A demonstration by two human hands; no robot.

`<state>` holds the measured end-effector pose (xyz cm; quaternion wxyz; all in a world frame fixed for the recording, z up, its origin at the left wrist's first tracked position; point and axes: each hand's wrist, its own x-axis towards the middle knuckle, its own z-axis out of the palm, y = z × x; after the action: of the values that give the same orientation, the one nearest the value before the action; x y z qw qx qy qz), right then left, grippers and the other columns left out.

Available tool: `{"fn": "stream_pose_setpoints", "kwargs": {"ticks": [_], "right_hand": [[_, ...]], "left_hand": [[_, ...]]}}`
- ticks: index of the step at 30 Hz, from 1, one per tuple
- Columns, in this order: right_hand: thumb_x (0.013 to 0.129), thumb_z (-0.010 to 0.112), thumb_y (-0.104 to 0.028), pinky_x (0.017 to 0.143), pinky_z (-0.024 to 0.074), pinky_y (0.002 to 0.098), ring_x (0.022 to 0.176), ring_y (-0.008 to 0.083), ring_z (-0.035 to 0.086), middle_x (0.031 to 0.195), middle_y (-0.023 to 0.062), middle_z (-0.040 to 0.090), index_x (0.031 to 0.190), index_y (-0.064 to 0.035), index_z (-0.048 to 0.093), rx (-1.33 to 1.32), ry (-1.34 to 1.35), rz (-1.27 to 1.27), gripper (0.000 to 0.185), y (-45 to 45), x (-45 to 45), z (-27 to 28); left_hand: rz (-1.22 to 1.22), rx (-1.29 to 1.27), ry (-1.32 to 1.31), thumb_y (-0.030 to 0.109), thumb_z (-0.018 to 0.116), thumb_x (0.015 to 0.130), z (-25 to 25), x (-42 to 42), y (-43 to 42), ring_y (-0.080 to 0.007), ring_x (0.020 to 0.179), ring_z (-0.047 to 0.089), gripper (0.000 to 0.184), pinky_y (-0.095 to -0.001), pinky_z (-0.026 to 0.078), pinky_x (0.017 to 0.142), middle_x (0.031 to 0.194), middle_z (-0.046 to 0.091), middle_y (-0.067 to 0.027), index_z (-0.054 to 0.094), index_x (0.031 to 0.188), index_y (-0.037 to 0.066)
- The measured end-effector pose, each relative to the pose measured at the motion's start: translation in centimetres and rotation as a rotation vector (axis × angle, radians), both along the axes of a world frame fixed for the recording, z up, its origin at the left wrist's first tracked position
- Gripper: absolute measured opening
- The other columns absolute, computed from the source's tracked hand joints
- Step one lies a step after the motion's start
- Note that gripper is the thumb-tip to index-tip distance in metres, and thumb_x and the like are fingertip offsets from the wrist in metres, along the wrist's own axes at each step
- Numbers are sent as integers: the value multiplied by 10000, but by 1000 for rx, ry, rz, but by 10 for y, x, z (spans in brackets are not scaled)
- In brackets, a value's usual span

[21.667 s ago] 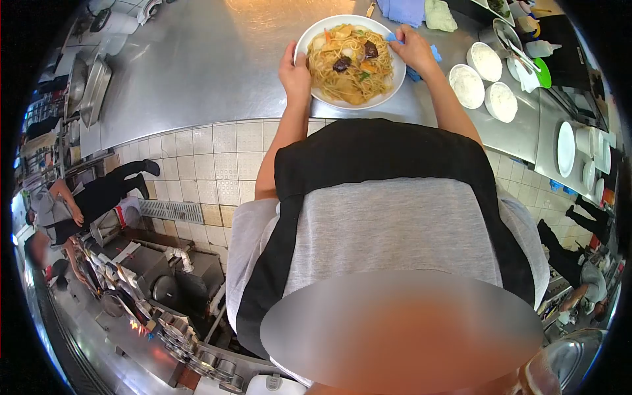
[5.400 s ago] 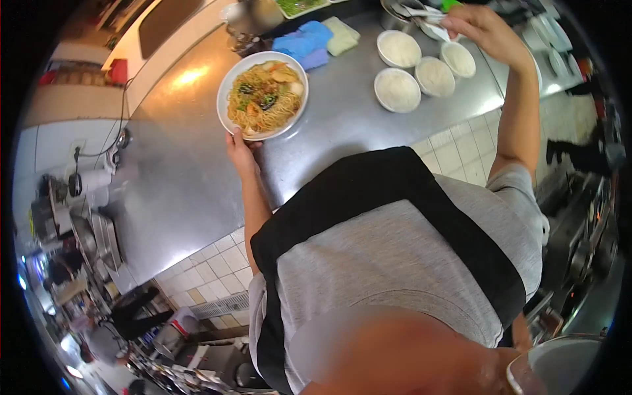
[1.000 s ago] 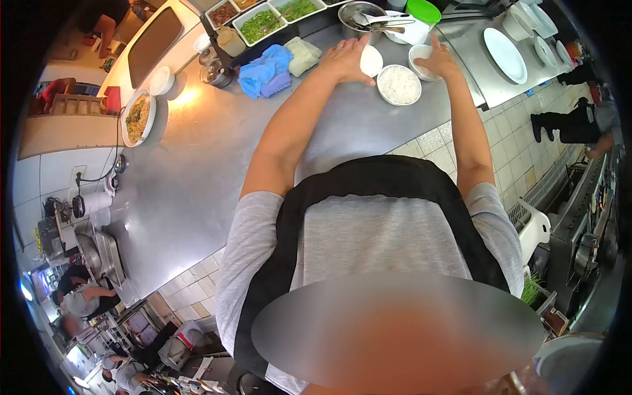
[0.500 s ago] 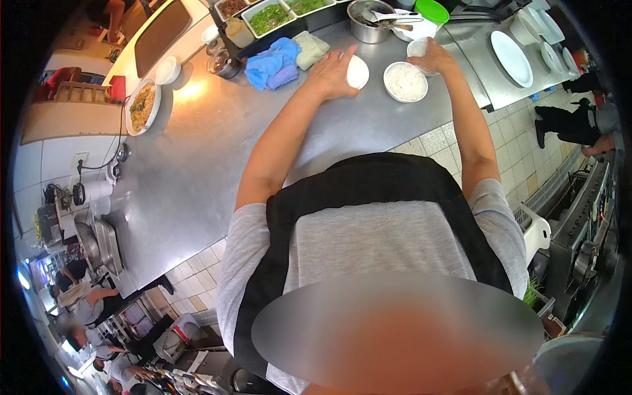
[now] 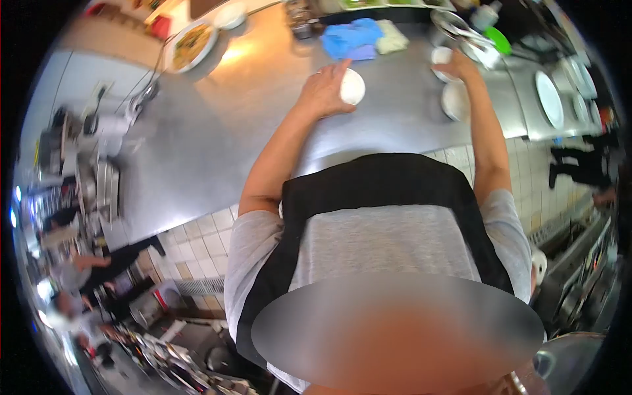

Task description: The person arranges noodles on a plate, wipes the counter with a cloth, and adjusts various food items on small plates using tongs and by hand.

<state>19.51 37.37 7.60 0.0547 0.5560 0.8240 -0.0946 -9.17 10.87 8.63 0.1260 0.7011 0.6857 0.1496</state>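
My left hand (image 5: 325, 91) curves round the side of a small white bowl (image 5: 353, 87) on the steel counter, thumb at its near side and fingers at its far side. White fills the bowl's outline; whether that is rice or its base I cannot tell. Farther right, my right hand (image 5: 462, 68) has its fingers on another small white bowl (image 5: 442, 59), partly hidden by them. Just below that hand stands a bowl of white rice (image 5: 455, 101), blurred now, nearly touching the bowl I grip.
Blue cloths (image 5: 351, 39) and a pale cloth (image 5: 392, 37) lie beyond my hands. A metal pot (image 5: 449, 25) with utensils and a green lid (image 5: 498, 41) are at back right. White plates (image 5: 549, 100) stand right; an oval dish of food (image 5: 192, 46) sits far left.
My left hand and its bowl have moved left, away from the rice bowl and the cloths. My right hand stays at the small bowl. The whole view has shifted.
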Motion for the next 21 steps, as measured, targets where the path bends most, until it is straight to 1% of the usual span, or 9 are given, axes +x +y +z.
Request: {"fn": "stream_pose_setpoints", "kwargs": {"ticks": [2,3,4,6,9,14,16,18,21], "right_hand": [[549,773,-548,925,437,387,1084,343,555,1183,242,552,1237,80,420,49,106,77,996,-3,-14,-15],[547,782,-523,940,429,387,1097,349,546,1203,250,535,1243,88,399,-2,117,110,1002,-19,-27,-3],[553,785,-502,937,429,395,1096,359,544,1189,259,539,1270,62,378,-50,102,119,999,-34,-40,5],[558,789,-484,932,432,401,1085,360,550,1171,258,549,1310,3,350,-11,111,143,998,-65,-65,9],[572,789,-421,925,434,405,1073,352,557,1194,230,546,1317,-42,372,-60,92,203,934,-112,-111,16],[598,797,-342,971,402,407,1164,361,468,1294,209,445,1355,-112,323,-86,194,606,922,-179,-209,13],[596,797,-339,990,384,411,1173,371,454,1321,191,421,1365,-135,318,-99,240,700,929,-196,-259,15],[594,789,-371,968,405,431,1155,386,463,1325,180,419,1372,-138,309,-2,252,767,943,-197,-309,11],[566,782,-409,935,434,439,1137,385,483,1325,196,412,1378,-149,309,-83,151,725,974,-169,-385,19]], "left_hand": [[56,-7,44,400,770,537,-1,-22,-21,-362,1212,416,1036,-455,375,981,1309,422,-204,259,1400,140],[84,7,58,401,777,531,-2,-31,-31,-359,1203,426,1036,-463,385,968,1295,432,-203,266,1393,137],[102,20,71,402,784,525,-2,-42,-41,-356,1194,436,1037,-471,394,954,1281,442,-202,272,1387,135],[163,22,45,390,786,537,2,-66,-59,-343,1203,434,1020,-462,382,966,1297,433,-205,278,1384,132],[252,44,26,390,788,546,1,-111,-79,-337,1211,429,1021,-453,373,977,1305,430,-206,274,1387,124],[396,13,9,426,787,556,1,-189,-90,-358,1209,432,1082,-424,360,1004,1306,436,-211,217,1425,127],[400,50,-1,424,799,548,-3,-217,-82,-356,1210,431,1099,-418,357,1009,1312,430,-214,213,1427,124],[416,65,-26,420,808,541,-3,-238,-69,-354,1213,430,1109,-414,354,1013,1321,425,-212,214,1427,119],[426,76,-49,420,813,535,-4,-264,-46,-347,1217,428,1111,-413,350,1017,1331,423,-199,222,1424,112]]}}
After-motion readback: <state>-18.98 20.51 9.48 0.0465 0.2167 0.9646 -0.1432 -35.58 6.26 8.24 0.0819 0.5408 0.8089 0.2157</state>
